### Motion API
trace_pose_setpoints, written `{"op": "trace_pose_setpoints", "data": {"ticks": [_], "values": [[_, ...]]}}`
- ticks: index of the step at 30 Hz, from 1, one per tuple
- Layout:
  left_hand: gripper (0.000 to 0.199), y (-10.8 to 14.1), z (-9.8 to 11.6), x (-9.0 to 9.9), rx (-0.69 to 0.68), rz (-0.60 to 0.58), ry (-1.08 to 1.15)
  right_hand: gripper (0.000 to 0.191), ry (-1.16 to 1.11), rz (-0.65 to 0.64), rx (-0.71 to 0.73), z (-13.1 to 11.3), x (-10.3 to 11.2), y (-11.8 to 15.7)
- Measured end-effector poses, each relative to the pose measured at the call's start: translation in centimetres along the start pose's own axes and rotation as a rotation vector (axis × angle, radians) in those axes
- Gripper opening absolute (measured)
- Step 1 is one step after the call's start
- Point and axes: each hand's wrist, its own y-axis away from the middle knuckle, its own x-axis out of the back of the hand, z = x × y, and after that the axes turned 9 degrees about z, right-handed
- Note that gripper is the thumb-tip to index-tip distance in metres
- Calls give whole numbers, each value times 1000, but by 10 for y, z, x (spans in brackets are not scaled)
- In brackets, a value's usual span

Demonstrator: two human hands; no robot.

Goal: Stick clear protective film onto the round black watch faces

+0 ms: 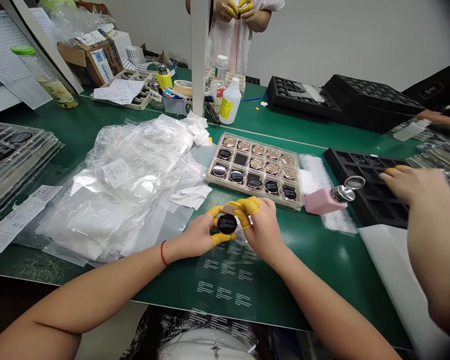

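My left hand (199, 234), in yellow finger cots, is closed around a round black disc (227, 224) with small white print on its face. My right hand (264, 231), also in yellow finger cots, pinches a flat tan piece (231, 207) at the disc's upper edge; its full shape is hidden by the fingers. Beneath both hands lies a clear sheet (225, 287) printed with several blocks of white text. Just beyond them is a clear plastic tray (207, 176) with gold-patterned and black round discs in its compartments.
Plastic bags (131, 135) cover the left bench. A pink pump bottle (322, 201) stands right of the tray, near a black foam tray (375, 212). At right, a co-worker's blurred arm (431, 220) reaches over it. White bottle (230, 102) stands behind; another person works opposite.
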Motion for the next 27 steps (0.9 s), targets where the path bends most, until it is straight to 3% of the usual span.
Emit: {"op": "trace_pose_setpoints", "data": {"ticks": [6,14,17,20,22,24,27], "values": [[42,0,-1,0,-4,15,-9,32,41,-28,119,-8,10,13],[46,-1,-3,4,6,66,15,31,92,-8,175,-26,5,33],[45,-1,1,4,21,62,22,25,-49,45,30,-11,9,35],[46,-1,4,5,61,41,24,24,-91,118,-390,32,14,37],[47,-1,4,5,74,33,6,28,-1,14,-564,61,15,38],[49,-1,4,4,72,37,-3,27,120,-61,-577,75,14,38],[55,-1,2,2,56,53,0,29,72,-45,-479,52,6,32]]}}
